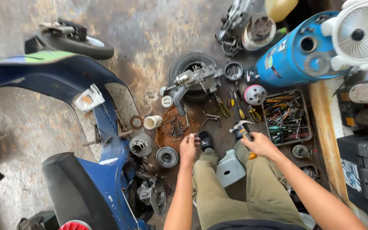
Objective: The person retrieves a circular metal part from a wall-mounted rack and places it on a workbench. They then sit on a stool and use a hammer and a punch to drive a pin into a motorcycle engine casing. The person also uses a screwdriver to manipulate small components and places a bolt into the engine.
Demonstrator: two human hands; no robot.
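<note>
This is a motor-scooter repair workshop. A stripped blue scooter body [86,127] stands on a stained, oily concrete floor [150,30], with engine parts [196,79], a loose tyre [75,42], scattered screws [176,127], pliers [223,107] and a tray of hand tools [287,117] spread around.

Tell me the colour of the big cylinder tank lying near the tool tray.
Bright blue tank, seen best in the head view, top right beside the tool tray.
</note>
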